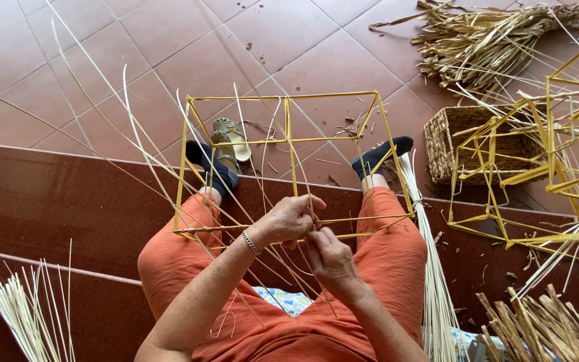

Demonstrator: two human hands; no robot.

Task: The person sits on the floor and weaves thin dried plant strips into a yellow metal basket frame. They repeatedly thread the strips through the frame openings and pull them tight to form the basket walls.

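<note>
- I see the yellow frame (283, 161), an open box of thin rods, resting across my lap, its near rail on my thighs and its far rail out over the tiled floor (289, 47).
- My left hand (291, 219) is closed over the near rail at the middle upright, pinching pale straw strands (162, 181) against it.
- My right hand (328, 258), just below and touching the left, has its fingers narrowed on the strands' lower ends.
- I judge this an early binding step: the frame is bare, only loose strands crossing it.
- The next move, as I judge it, calls for tension kept on the strands while one wraps the rail.
- I sit on a dark red step (55, 201); a small woven basket (450, 144) and another yellow frame (557, 167) lie to the right, straw bundles (490, 40) at the far right corner.
</note>
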